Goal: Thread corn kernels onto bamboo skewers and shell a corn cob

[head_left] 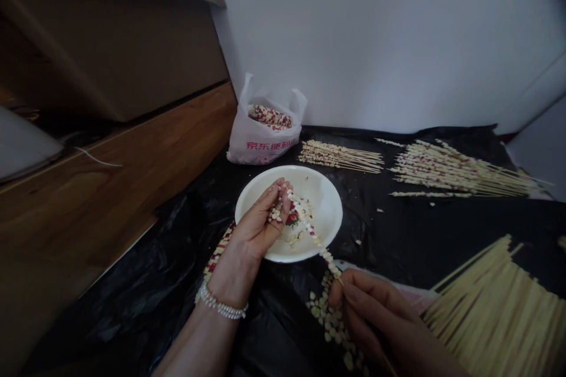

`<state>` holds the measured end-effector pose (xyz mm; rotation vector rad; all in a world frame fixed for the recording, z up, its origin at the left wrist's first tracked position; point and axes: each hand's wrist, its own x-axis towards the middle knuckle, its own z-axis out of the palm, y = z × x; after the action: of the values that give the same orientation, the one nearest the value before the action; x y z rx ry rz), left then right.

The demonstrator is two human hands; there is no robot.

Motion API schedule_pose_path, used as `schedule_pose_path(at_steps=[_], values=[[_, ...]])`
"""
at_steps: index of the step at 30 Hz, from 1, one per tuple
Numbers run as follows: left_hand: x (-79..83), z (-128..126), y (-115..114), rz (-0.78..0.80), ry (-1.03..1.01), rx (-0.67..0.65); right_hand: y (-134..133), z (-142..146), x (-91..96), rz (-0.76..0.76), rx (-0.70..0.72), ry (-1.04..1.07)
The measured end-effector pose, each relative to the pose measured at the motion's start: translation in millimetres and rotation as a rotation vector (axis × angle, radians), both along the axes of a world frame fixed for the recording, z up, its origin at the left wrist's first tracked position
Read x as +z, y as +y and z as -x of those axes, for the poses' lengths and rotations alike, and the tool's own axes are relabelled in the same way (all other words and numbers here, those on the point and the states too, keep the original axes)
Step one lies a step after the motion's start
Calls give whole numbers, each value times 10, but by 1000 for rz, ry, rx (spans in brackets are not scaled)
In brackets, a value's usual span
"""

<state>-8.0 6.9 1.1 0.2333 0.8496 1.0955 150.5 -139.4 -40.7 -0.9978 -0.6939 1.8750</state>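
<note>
My left hand [259, 221], with a beaded bracelet [223, 306] at the wrist, is cupped over a white bowl [329, 206] and holds loose corn kernels [275, 211] against its fingers. In my right hand [371, 306] the thumb and fingers pinch a thin bamboo skewer, threaded with pale and dark red corn kernels [326, 254]. The skewer slants over the bowl's rim, its far tip close to my left fingers. More loose kernels lie in the bowl, partly hidden by my left hand. A red pattern shows on the bowl's bottom.
A white plastic bag [260, 144] holds multicoloured corn cobs [269, 115]. Behind the bowl lie two piles of threaded skewers [340, 156]. Bare skewers [499, 306] are heaped at the right. Kernels [329, 318] lie scattered on the black plastic sheet [145, 283]. A cardboard box [132, 41] stands left.
</note>
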Motion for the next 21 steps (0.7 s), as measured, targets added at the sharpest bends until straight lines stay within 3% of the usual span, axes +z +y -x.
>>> schedule_pose_path(at_steps=[4, 8, 21], values=[[37, -17, -17, 18, 3, 72, 28, 2, -5, 0, -5, 19], [14, -19, -20, -35, 41, 39, 14, 3, 1, 27, 40, 32], [-42, -36, -36, -127, 100, 14, -10, 11, -25, 36, -12, 13]])
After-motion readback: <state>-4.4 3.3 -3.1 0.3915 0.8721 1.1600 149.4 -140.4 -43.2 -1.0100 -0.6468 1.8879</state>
